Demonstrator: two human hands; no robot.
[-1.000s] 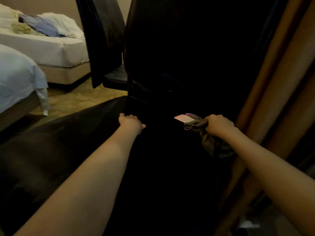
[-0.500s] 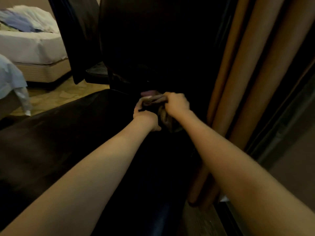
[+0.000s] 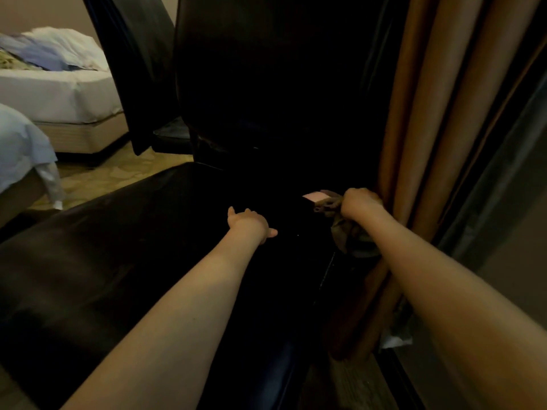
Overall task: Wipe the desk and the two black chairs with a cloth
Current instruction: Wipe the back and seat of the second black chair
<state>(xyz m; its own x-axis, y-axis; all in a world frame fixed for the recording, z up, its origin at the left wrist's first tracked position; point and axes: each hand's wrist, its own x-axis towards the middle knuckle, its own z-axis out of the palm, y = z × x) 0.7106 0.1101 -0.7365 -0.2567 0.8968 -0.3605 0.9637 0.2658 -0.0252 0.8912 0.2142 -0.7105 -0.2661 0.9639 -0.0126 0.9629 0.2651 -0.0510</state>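
A black chair (image 3: 281,84) fills the middle of the view, its tall back upright and its glossy seat (image 3: 124,247) stretching toward me. My right hand (image 3: 359,202) grips a dark, crumpled cloth (image 3: 347,235) at the seat's right edge, where it meets the backrest; part of the cloth hangs below my wrist. A small pink patch (image 3: 315,197) shows just left of the cloth. My left hand (image 3: 250,221) rests on the seat with the thumb out, apart from the cloth. A second black chair (image 3: 133,69) stands behind, to the left.
Tan curtains (image 3: 438,128) hang right beside the chair, touching my right hand. Two beds (image 3: 59,96) with white sheets stand at the left across a patterned carpet (image 3: 112,176). A dark window frame runs down the far right.
Half a second ago both hands were together on the cloth near the backrest. The left hand has let go and moved left onto the seat; the right hand carried the cloth right, toward the curtain.
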